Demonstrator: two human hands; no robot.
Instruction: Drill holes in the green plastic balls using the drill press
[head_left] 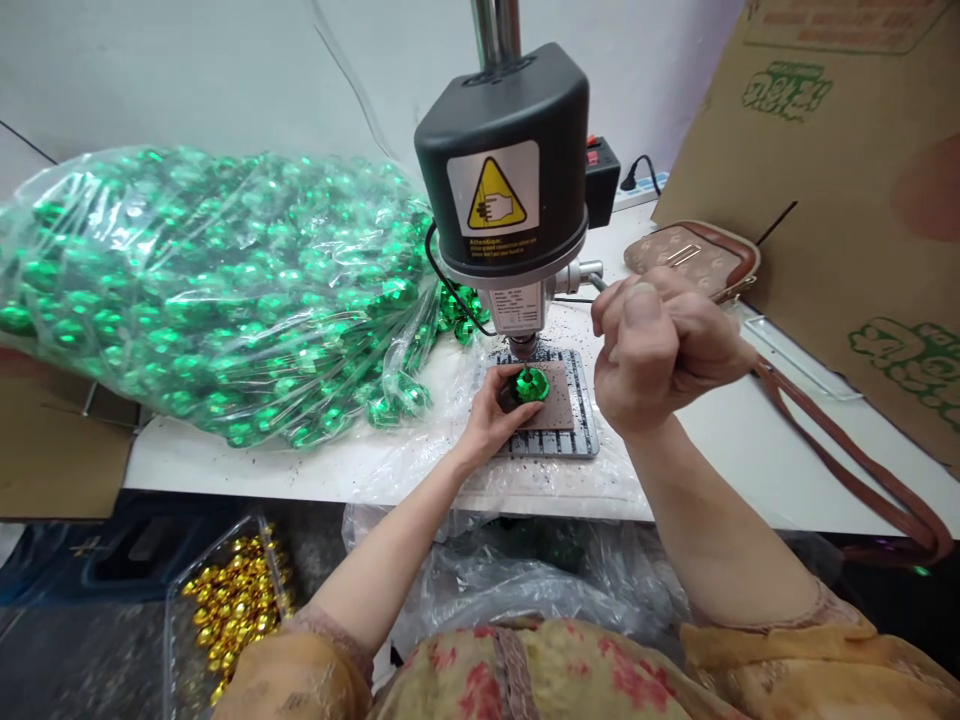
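Under the chuck of a black and silver drill press [502,170], my left hand [499,410] holds a shiny green faceted ball [532,385] between thumb and fingers. The ball rests on a brown square plate [559,400] on the grey slotted base [586,430], with the drill tip at its top. To the right of the press, my right hand [652,345] is closed around the end of the feed lever [598,283], most of which the fingers hide. Dark shavings are scattered over the base.
A large clear bag of green balls [217,290] lies left of the press. At right are a patterned purse [690,255] with a brown strap and a cardboard box [847,180]. Gold balls [236,600] fill a clear bin below the table [247,470].
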